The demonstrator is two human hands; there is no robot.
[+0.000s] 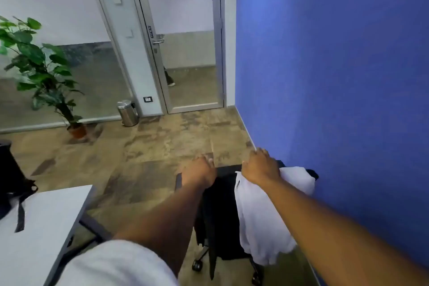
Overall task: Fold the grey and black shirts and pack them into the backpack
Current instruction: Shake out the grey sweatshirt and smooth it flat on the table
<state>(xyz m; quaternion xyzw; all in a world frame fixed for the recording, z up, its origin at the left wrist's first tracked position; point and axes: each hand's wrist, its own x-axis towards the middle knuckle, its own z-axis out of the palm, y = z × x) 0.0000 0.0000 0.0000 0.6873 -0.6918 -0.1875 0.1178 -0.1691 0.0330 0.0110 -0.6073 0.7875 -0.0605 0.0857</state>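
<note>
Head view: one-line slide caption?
Both hands reach for pale grey shirt and black shirt draped over wheeled chair.

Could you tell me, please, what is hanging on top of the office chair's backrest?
A pale grey shirt and a black shirt hang over the chair by the blue wall. The left hand and right hand reach its top edge. The backrest beneath is mostly covered.

Office: glazed partition wall [58,30], aluminium-framed glass door [185,42], wheeled swivel chair [216,216], grey worktop [41,227], potted plant [44,69], steel pedal bin [127,112].
</note>
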